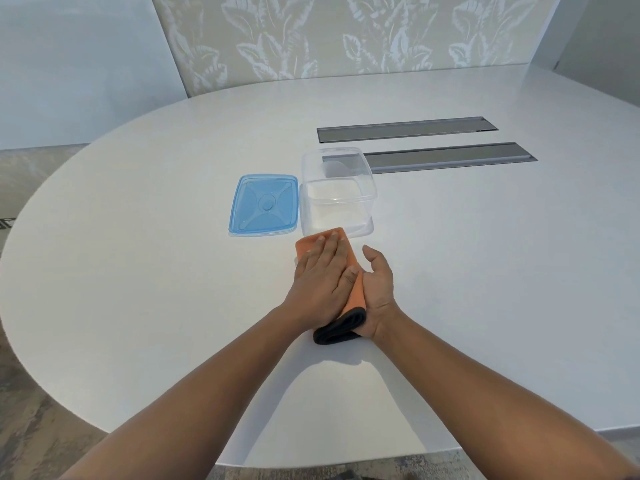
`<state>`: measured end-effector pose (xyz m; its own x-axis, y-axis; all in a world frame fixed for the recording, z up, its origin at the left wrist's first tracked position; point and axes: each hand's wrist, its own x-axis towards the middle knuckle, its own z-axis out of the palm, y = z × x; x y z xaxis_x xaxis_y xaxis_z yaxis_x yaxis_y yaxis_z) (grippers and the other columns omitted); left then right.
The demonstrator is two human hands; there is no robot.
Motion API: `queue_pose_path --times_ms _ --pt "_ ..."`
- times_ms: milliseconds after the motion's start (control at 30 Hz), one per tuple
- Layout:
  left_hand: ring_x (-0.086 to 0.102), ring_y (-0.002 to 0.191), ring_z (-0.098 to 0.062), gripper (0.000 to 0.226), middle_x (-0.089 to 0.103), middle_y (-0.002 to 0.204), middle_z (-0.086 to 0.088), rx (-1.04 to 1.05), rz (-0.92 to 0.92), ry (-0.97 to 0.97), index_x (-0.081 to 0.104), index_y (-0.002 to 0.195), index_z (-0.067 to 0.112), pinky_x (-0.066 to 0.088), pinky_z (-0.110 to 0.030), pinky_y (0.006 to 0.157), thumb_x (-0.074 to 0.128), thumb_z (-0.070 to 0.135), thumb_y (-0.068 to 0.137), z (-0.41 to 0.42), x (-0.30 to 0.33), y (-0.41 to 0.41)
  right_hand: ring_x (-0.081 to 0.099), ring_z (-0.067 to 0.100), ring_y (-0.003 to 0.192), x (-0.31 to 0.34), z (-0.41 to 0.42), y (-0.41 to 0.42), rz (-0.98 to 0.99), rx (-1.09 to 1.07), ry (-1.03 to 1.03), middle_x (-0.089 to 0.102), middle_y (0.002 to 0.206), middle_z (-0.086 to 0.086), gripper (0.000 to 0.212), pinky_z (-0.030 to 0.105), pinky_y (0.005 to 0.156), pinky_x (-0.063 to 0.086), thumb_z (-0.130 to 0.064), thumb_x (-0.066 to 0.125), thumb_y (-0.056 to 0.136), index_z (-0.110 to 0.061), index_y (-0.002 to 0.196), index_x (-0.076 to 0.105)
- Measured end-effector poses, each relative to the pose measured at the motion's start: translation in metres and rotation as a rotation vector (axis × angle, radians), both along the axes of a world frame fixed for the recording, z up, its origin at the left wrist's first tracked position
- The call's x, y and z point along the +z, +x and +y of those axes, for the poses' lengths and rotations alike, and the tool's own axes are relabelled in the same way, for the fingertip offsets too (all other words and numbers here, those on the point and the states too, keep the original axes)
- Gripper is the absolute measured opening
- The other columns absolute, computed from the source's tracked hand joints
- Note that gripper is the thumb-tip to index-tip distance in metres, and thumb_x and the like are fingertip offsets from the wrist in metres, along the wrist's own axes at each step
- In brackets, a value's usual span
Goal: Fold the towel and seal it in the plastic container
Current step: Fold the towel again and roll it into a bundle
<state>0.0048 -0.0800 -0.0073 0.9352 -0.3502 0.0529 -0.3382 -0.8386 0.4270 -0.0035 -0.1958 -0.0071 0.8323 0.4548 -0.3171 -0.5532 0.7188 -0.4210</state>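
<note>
An orange towel (308,249) with a black underside lies folded into a narrow strip on the white table (138,271). My left hand (320,277) presses flat on top of it, fingers spread. My right hand (377,287) cups the towel's right edge, thumb up and fingers tucked under the fold. The black folded end sticks out toward me below both hands. Just beyond the towel stands the clear plastic container (337,192), open and empty. Its blue lid (265,204) lies flat on the table to the container's left.
Two grey recessed cable slots (450,157) run across the table behind and to the right of the container. The table's rounded edge curves along the left and near side, with patterned floor below. A leaf-patterned wall panel stands at the back.
</note>
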Motion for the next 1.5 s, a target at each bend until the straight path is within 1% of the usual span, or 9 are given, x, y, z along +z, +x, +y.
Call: queue_pose_path --times_ms 233,467,633,733,867,967,1100,1267,1500 --pt "-0.006 0.158 -0.015 0.061 0.000 0.173 0.004 0.012 0.048 0.069 0.009 0.164 0.022 -0.002 -0.039 0.128 0.012 0.047 0.109 0.004 -0.002 0.005 0.064 0.034 0.127 0.012 0.004 0.002 0.122 -0.057 -0.198 0.071 0.129 0.018 0.062 0.046 0.110 0.048 -0.058 0.045 0.094 -0.011 0.121 0.075" --pt "0.008 0.158 -0.017 0.075 0.017 0.171 0.003 0.035 0.143 0.035 0.024 0.162 0.023 0.009 -0.046 0.127 0.011 0.059 0.097 0.005 0.005 0.017 0.058 0.030 0.135 0.025 0.006 0.000 0.237 -0.048 -0.200 0.063 0.143 0.014 0.070 0.045 0.117 0.038 -0.060 0.049 0.090 -0.015 0.142 0.062" --pt "0.009 0.158 -0.017 0.069 0.019 0.171 0.003 0.044 0.095 0.022 0.027 0.161 0.025 0.008 -0.044 0.127 0.014 0.057 0.102 0.006 0.002 0.013 0.059 0.024 0.132 0.036 0.006 -0.001 0.217 -0.046 -0.257 0.065 0.138 0.007 0.054 0.042 0.119 0.039 -0.046 0.054 0.091 -0.011 0.131 0.067" --pt "0.005 0.158 -0.017 0.075 0.015 0.171 0.004 0.041 0.061 0.039 0.023 0.162 0.029 0.004 -0.042 0.128 0.007 0.062 0.097 0.004 -0.001 0.005 0.072 0.029 0.113 0.038 -0.002 0.006 0.137 -0.027 -0.467 0.074 0.125 0.014 0.052 0.043 0.104 0.054 -0.029 0.059 0.087 -0.004 0.131 0.069" --pt "0.003 0.159 -0.018 0.069 0.011 0.172 0.003 0.050 0.011 0.085 0.018 0.163 0.029 0.001 -0.042 0.128 0.016 0.061 0.102 0.002 -0.008 0.003 0.070 0.023 0.073 0.053 -0.021 0.009 0.039 0.025 -0.810 0.075 0.089 0.008 0.028 0.029 0.056 0.059 -0.023 0.057 0.089 -0.009 0.108 0.072" --pt "-0.001 0.159 -0.020 0.068 0.008 0.172 0.001 0.057 -0.001 0.112 0.015 0.164 0.028 -0.001 -0.042 0.127 0.019 0.059 0.103 -0.002 -0.010 0.002 0.067 0.026 0.084 0.059 -0.024 0.007 -0.112 0.038 -1.251 0.074 0.103 0.008 0.038 0.039 0.069 0.060 -0.040 0.059 0.079 -0.015 0.106 0.068" --pt "-0.007 0.159 -0.024 0.083 -0.002 0.173 -0.003 0.054 0.023 0.198 0.002 0.164 0.022 -0.004 -0.042 0.127 0.041 0.055 0.099 -0.004 -0.008 0.001 0.065 0.025 0.099 0.056 -0.008 -0.012 -0.562 0.040 -1.964 0.068 0.104 -0.003 0.034 0.039 0.084 0.050 -0.048 0.037 0.097 -0.025 0.105 0.062" --pt "-0.007 0.159 -0.022 0.092 -0.004 0.172 -0.002 0.055 -0.017 0.275 -0.003 0.163 0.020 -0.006 -0.039 0.127 0.051 0.053 0.096 -0.003 -0.012 0.001 0.059 0.031 0.116 0.035 0.006 -0.027 -0.737 0.111 -2.109 0.058 0.139 0.000 0.052 0.045 0.090 0.051 -0.044 0.030 0.102 -0.021 0.145 0.047" --pt "-0.004 0.159 -0.022 0.085 0.000 0.172 -0.002 0.082 -0.011 0.206 0.001 0.164 0.019 -0.006 -0.037 0.127 0.044 0.051 0.098 -0.006 -0.013 0.002 0.056 0.028 0.116 0.021 -0.006 -0.022 -0.780 -0.002 -2.011 0.062 0.133 -0.002 0.049 0.043 0.090 0.049 -0.045 0.025 0.107 -0.027 0.147 0.048"
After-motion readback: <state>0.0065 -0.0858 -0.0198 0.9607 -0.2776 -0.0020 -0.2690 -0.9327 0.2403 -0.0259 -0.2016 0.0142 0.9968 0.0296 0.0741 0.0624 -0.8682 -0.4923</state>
